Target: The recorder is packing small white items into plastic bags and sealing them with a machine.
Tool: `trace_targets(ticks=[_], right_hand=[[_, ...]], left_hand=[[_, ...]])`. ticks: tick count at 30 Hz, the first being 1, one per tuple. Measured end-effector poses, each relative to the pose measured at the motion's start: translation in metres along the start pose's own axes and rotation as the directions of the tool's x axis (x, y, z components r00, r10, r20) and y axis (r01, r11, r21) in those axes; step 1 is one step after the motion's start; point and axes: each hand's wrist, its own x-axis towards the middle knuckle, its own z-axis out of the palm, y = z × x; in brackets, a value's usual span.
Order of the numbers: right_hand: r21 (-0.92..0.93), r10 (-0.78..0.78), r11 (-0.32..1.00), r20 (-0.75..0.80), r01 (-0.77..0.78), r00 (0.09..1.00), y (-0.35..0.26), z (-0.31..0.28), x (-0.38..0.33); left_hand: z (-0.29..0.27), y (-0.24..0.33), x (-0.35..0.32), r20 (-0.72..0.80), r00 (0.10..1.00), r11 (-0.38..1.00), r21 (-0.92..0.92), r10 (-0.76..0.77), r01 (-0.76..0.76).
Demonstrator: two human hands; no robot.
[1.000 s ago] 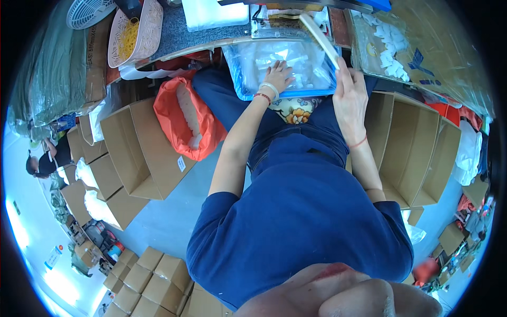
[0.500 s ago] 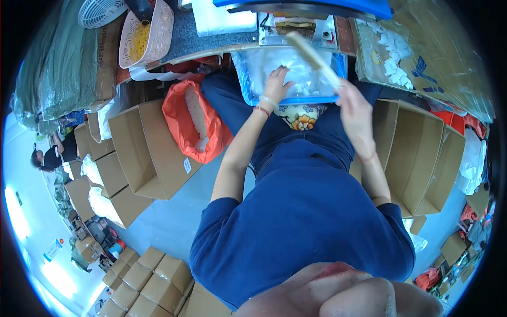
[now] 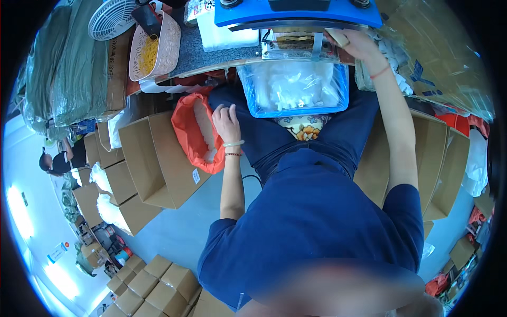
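My right hand (image 3: 362, 45) is closed on a pale, flat stick (image 3: 338, 38) at the right end of the small metal machine bed (image 3: 290, 43), just below the blue machine (image 3: 296, 15). Only a short part of the stick shows. Over the inner edge of an orange bag (image 3: 185, 124) hangs my left hand (image 3: 226, 122), empty, with its fingers loosely apart. White material (image 3: 205, 127) lies inside that bag. Between my knees sits a blue bin (image 3: 293, 112) lined with clear plastic, holding several small white pieces (image 3: 298, 100).
A white basket of yellow rubber bands (image 3: 153, 58) stands at the table's left. Open cardboard boxes (image 3: 150, 164) flank me on both sides; taped cartons (image 3: 158, 280) are stacked lower left. White scraps (image 3: 393, 55) lie right. Another person (image 3: 66, 158) is far left.
My right hand has moved up and away from above the bin to the machine with the stick. My left hand has left the bin and moved left to the orange bag.
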Motion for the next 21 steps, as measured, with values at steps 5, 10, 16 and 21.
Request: trace_targets(ticks=[5, 10, 16, 21], right_hand=[[-0.965, 0.256, 0.259, 0.028, -0.041, 0.966, -0.052, 0.026, 0.039], [0.445, 0.449, 0.819, -0.103, -0.363, 0.888, 0.015, 0.013, 0.046], [-0.151, 0.122, 0.973, -0.297, -0.172, 0.947, 0.093, -0.023, 0.085], [-0.659, -0.209, 0.75, -0.315, -0.055, 0.926, 0.13, -0.069, 0.047]], left_hand=[[0.006, -0.049, -0.078, 0.356, 0.904, 0.97, 0.135, -0.237, 0.201], [0.007, -0.034, -0.084, 0.298, 0.907, 0.953, 0.14, -0.298, 0.267], [0.027, -0.026, -0.063, 0.25, 0.905, 0.93, 0.226, -0.344, 0.291], [0.054, -0.011, -0.07, 0.255, 0.926, 0.957, 0.15, -0.278, 0.246]])
